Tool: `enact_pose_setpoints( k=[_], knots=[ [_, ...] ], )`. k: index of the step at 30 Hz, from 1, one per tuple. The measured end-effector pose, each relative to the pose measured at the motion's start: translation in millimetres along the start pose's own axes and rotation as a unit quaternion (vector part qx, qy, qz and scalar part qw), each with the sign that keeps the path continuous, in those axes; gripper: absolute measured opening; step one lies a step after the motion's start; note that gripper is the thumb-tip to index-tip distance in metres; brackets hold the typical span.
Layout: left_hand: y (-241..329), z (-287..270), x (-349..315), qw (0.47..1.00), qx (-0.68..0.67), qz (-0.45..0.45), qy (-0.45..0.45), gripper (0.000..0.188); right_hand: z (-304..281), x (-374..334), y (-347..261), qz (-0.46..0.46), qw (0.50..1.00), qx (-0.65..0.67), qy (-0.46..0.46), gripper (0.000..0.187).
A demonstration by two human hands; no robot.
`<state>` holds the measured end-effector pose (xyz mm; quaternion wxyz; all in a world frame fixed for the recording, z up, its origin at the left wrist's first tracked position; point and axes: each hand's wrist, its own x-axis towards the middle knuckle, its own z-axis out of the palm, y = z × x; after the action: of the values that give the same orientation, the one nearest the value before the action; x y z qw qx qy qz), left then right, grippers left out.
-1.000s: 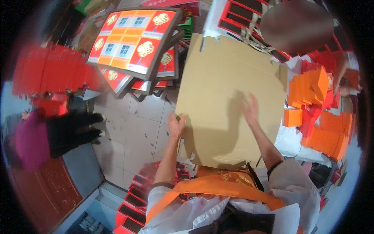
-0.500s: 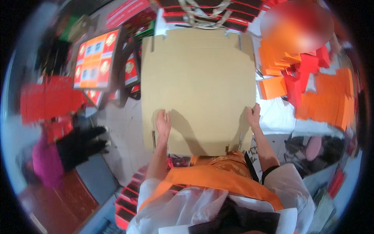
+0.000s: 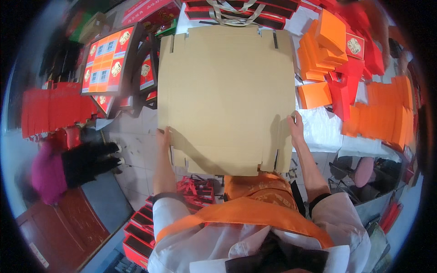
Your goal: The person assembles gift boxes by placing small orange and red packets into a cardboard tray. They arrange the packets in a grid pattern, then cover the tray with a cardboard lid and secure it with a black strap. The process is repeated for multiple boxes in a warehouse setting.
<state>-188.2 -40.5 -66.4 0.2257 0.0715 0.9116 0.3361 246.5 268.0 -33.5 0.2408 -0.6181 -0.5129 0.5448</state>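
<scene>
A large flat cardboard sheet with slots cut near its corners lies in front of me, its near edge close to my orange apron. My left hand holds the sheet's left edge, low down, thumb on top and the other fingers mostly hidden. At the right edge, slightly higher, my right hand is closed on the cardboard, with part of its fingers out of sight. Shadows of my arms fall across the sheet.
Orange boxes and red boxes are piled at right. Patterned boxes stand at left. Handled red-and-black boxes lie beyond the sheet; similar ones are near my left side. A person in a purple top is at far left.
My left hand has shifted from the sheet's upper face to its left edge. My right hand stays at the right edge. The sheet appears slightly farther left and higher in view.
</scene>
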Motion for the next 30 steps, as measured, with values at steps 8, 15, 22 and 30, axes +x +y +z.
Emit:
enact_pose_setpoints(
  k=[8, 15, 22, 30],
  knots=[
    [44.3, -66.5, -33.0, 0.979, -0.142, 0.019, -0.144, 0.034, -22.9, -10.3, -69.0, 0.037, 0.979, -0.012, -0.199, 0.044],
    [35.9, -102.0, -55.5, 0.907, -0.188, -0.116, -0.36, 0.03, -69.5, -12.7, -57.5, 0.09, 0.959, 0.021, -0.268, 0.045],
    [20.7, 41.5, -137.6, 0.971, 0.122, 0.196, 0.06, 0.043, 18.5, -30.2, 37.1, -0.288, 0.917, -0.274, 0.025, 0.045],
    [71.8, -1.8, -98.2, 0.94, -0.279, -0.068, -0.184, 0.055, 24.0, -41.5, -30.1, 0.09, 0.98, 0.122, -0.129, 0.076]
  ],
)
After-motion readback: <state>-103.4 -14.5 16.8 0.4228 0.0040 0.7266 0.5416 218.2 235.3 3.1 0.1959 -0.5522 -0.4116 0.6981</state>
